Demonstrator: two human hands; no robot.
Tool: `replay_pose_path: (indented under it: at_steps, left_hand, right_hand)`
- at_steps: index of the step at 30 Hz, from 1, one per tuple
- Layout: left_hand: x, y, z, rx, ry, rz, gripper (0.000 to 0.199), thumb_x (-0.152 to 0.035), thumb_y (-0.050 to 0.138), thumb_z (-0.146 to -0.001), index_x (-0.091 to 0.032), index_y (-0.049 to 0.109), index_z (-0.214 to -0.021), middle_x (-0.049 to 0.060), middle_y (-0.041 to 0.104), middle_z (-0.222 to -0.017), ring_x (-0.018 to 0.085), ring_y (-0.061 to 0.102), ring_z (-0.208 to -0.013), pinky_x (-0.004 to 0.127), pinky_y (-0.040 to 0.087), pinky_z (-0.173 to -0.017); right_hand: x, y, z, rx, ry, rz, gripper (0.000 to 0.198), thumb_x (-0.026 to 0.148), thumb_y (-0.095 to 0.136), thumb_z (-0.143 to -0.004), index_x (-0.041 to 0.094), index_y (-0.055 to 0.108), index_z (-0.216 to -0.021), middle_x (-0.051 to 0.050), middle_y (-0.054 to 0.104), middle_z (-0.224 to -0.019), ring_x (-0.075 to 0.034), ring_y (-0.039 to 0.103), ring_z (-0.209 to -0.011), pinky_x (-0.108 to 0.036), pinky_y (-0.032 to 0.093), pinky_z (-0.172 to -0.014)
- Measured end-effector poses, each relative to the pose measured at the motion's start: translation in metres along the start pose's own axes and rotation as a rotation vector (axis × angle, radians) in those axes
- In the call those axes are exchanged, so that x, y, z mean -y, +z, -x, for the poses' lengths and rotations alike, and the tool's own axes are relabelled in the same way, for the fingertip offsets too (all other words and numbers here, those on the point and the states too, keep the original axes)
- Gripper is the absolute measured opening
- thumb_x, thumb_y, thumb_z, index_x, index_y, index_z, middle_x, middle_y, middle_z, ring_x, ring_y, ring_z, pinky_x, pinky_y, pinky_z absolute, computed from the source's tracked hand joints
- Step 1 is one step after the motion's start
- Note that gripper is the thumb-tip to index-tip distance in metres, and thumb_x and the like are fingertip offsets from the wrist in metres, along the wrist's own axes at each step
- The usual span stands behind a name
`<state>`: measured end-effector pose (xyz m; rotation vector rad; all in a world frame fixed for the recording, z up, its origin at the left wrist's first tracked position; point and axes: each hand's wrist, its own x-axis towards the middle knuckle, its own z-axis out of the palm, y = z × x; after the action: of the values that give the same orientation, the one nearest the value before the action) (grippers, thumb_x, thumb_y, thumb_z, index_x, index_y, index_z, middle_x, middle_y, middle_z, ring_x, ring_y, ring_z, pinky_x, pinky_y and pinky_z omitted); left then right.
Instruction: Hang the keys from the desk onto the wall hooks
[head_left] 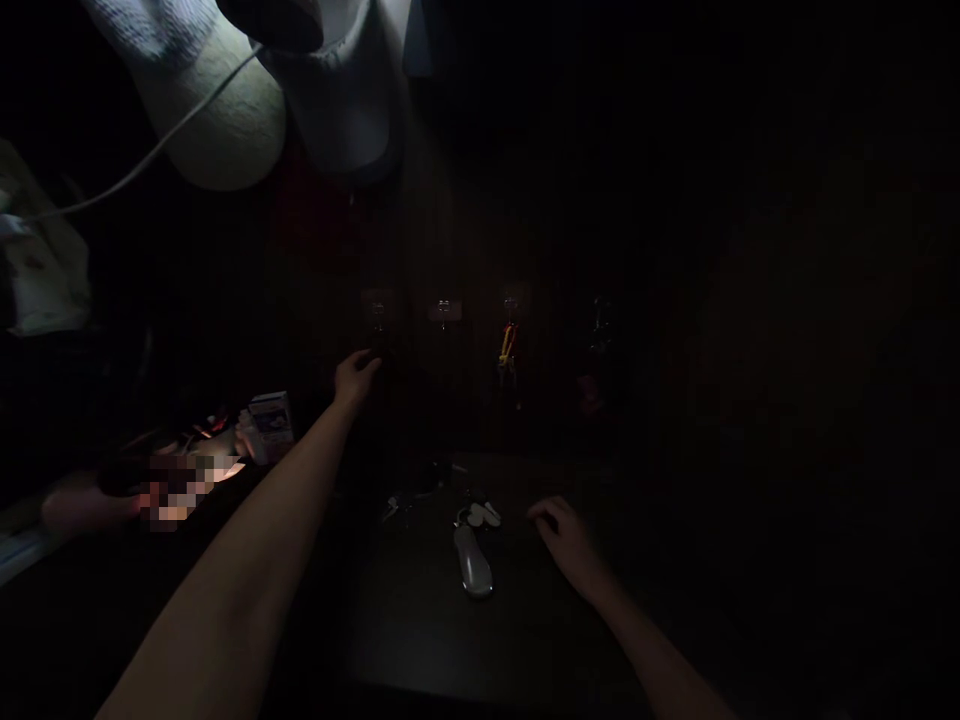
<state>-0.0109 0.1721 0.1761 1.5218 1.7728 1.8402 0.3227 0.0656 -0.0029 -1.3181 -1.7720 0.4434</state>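
Very dim light; we make out two bare hands. We find the left hand (355, 382) stretched forward, thumb and fingers pointing right, just below the leftmost wall hook (378, 308). Whether its fingertips meet on anything we cannot tell; the dark hides it. To its right we count a second hook (444, 310), then a yellow-and-orange cord (508, 343) hanging from a third, and farther along some dim metal pieces (600, 322).

The right hand (566, 545) we see low, near the dark tabletop (420, 650), fingers loosely curled around a dark gap; we cannot tell if the tips touch. Just left of it lie pale rounded tags (484, 515), and beside these, nearer us, a smooth grey fob (473, 567). Farther left of that hand, below the left one, we note small keys (391, 509).

Left of the left hand, well apart from the hooks: a small box (271, 420). Above it we see a pale cap (217, 125) crossed by a thin cable (165, 140), and a grey cap (341, 115).
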Motion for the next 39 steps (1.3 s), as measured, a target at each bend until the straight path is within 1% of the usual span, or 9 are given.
replay_pose_path:
  at_steps: [3,8,13,17,21,26,30,34,39]
  left_hand:
    - [0.014,-0.002,0.008,0.015,-0.014,-0.010,0.028,-0.023,0.062,-0.070,-0.015,0.066,-0.097,0.011,0.066,-0.106,0.022,0.059,-0.103,0.034,0.042,-0.092]
    - [0.036,-0.005,0.031,0.115,-0.016,0.013,0.022,-0.025,0.061,-0.070,-0.019,0.068,-0.090,0.005,0.069,-0.100,0.019,0.061,-0.097,0.033,0.044,-0.089]
    - [0.054,-0.005,0.066,0.203,-0.043,0.036,0.021,-0.026,0.061,-0.069,-0.020,0.068,-0.088,0.005,0.070,-0.093,0.019,0.063,-0.090,0.032,0.047,-0.084]
    - [0.065,-0.006,0.097,0.260,-0.062,0.050,0.019,-0.026,0.061,-0.069,-0.021,0.068,-0.085,0.003,0.070,-0.092,0.019,0.063,-0.090,0.033,0.047,-0.085]
    - [0.076,-0.010,0.122,0.286,-0.086,0.055,0.019,-0.026,0.059,-0.070,-0.021,0.067,-0.086,0.003,0.070,-0.094,0.019,0.063,-0.091,0.033,0.046,-0.087]
    - [0.089,-0.021,0.143,0.290,-0.130,0.039,0.022,-0.025,0.055,-0.072,-0.020,0.064,-0.092,0.005,0.070,-0.094,0.019,0.064,-0.089,0.034,0.048,-0.084]
    - [0.093,-0.031,0.158,0.317,-0.133,-0.006,0.027,-0.018,0.048,-0.074,-0.020,0.061,-0.098,0.004,0.070,-0.093,0.018,0.066,-0.086,0.033,0.049,-0.084]
    - [0.089,-0.038,0.174,0.344,-0.056,-0.116,0.031,-0.013,0.045,-0.074,-0.022,0.062,-0.097,0.002,0.069,-0.099,0.018,0.063,-0.096,0.034,0.046,-0.091]
    - [0.086,-0.038,0.192,0.430,0.007,-0.181,0.040,-0.009,0.045,-0.073,-0.024,0.060,-0.107,0.002,0.066,-0.109,0.018,0.059,-0.105,0.034,0.042,-0.096]
  right_hand:
    - [0.001,0.000,0.000,-0.004,0.003,0.010,0.019,0.014,0.043,-0.071,0.021,0.061,-0.070,-0.003,0.061,-0.082,-0.018,0.058,-0.084,-0.031,0.043,-0.080]
    - [0.002,0.000,0.000,0.002,0.017,0.037,0.019,0.014,0.044,-0.071,0.022,0.061,-0.070,-0.003,0.060,-0.083,-0.018,0.058,-0.085,-0.031,0.043,-0.081]
    - [0.001,0.000,0.000,0.013,0.010,0.052,0.020,0.015,0.043,-0.072,0.022,0.061,-0.072,-0.003,0.060,-0.085,-0.017,0.058,-0.086,-0.031,0.043,-0.082]
    - [0.002,-0.001,0.001,0.010,0.008,0.050,0.020,0.014,0.043,-0.071,0.022,0.061,-0.072,-0.002,0.060,-0.084,-0.017,0.058,-0.086,-0.031,0.043,-0.081]
    - [0.002,0.000,0.001,0.009,0.016,0.045,0.020,0.014,0.043,-0.071,0.022,0.062,-0.072,-0.002,0.061,-0.084,-0.017,0.058,-0.086,-0.031,0.043,-0.081]
    - [0.000,0.000,0.001,0.023,-0.004,0.071,0.020,0.015,0.043,-0.072,0.021,0.062,-0.074,-0.003,0.061,-0.084,-0.018,0.058,-0.085,-0.031,0.043,-0.080]
    - [0.000,-0.001,0.000,0.026,-0.006,0.082,0.020,0.014,0.043,-0.071,0.020,0.062,-0.073,-0.004,0.061,-0.084,-0.018,0.059,-0.086,-0.032,0.043,-0.082]
    - [0.001,-0.001,0.000,0.034,0.006,0.073,0.020,0.014,0.043,-0.070,0.021,0.062,-0.072,-0.004,0.061,-0.084,-0.018,0.059,-0.087,-0.032,0.043,-0.083]
    - [0.000,-0.001,-0.001,0.029,0.003,0.070,0.020,0.014,0.043,-0.069,0.021,0.062,-0.071,-0.003,0.061,-0.083,-0.019,0.059,-0.086,-0.032,0.044,-0.081]
